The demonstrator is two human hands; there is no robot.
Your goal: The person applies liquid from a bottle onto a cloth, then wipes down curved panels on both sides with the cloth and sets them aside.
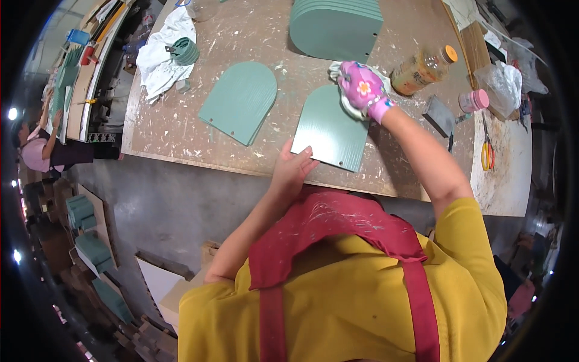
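Note:
A green arch-shaped panel with small holes along its straight edge lies near the table's front edge. The bare fingers of my left hand pinch its near left corner, thumb on top. Over its far right edge is my right hand, in a pink flowered glove, closed on a white cloth that partly shows around the fingers. Left of this panel lie a few similar green panels, slightly fanned. A taller stack of green panels stands at the far side.
To the right are a drink bottle with an orange cap, a grey block, a pink-lidded jar and scissors. A white rag with a green coil lies far left. Another person stands beyond.

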